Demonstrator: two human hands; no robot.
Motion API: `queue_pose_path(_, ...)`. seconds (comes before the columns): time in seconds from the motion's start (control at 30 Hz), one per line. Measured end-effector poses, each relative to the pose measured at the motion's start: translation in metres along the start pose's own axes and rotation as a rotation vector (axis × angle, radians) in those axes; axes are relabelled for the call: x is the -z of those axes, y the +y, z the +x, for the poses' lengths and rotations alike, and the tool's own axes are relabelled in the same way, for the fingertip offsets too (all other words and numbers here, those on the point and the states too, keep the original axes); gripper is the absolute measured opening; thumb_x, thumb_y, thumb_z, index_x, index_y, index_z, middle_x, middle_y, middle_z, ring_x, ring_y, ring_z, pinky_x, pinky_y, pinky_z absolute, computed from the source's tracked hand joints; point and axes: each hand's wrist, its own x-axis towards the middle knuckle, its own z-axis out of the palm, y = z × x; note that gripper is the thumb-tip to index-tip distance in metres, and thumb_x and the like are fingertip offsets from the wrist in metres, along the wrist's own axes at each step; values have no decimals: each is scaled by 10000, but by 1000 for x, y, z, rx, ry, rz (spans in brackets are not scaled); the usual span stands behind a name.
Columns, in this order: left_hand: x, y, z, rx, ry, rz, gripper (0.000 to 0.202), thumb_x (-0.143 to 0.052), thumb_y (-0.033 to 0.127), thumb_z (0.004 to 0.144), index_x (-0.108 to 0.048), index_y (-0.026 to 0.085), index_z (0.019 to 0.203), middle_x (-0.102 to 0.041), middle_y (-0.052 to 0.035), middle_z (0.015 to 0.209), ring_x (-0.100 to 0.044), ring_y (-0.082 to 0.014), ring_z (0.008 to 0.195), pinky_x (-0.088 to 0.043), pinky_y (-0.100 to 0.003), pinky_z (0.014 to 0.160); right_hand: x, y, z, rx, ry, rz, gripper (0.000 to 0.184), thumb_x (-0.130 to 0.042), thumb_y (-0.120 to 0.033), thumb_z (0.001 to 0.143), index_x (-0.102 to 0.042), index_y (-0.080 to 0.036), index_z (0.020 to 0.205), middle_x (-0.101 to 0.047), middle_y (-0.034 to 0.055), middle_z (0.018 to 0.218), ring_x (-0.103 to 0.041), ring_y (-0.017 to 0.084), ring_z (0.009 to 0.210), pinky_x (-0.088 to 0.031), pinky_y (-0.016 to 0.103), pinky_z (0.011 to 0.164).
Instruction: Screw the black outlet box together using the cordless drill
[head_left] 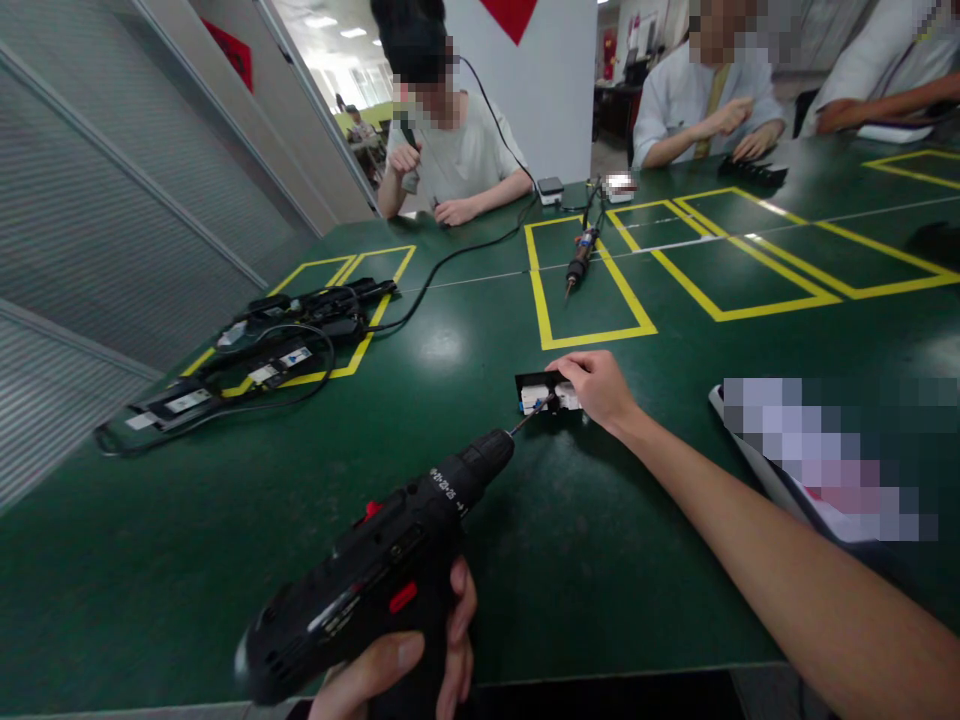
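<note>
My left hand (390,665) is wrapped around the grip of a black cordless drill (397,545) with red buttons, low in the view. Its long thin bit points up and to the right. The tip meets a small black part with white blocks (536,398), or lies just in front of it; I cannot tell which. Reaching in from the right, my right hand (596,388) pinches the right end of this part, against the green table (420,400). My fingers hide that end.
Black power strips with cables (300,335) lie at left. Another power tool (581,258) rests inside a yellow-taped rectangle ahead. A pale-edged, blurred object (780,480) sits beside my right forearm. Several people sit across the table; one (469,140) holds a tool.
</note>
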Motion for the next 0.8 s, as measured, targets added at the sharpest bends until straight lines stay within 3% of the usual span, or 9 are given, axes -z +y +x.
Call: queue_pose_path(0.8,-1,1,1,2,21,-2,365,-576,378,804,-487,143,1070,-527,-48,828,-603,-131,485,-477,-310,546,1,-2,-2,-3,3,-1,240,-547,-326,941,-658,-127,865,-686,15,822,-663,158,751,-541,345,711)
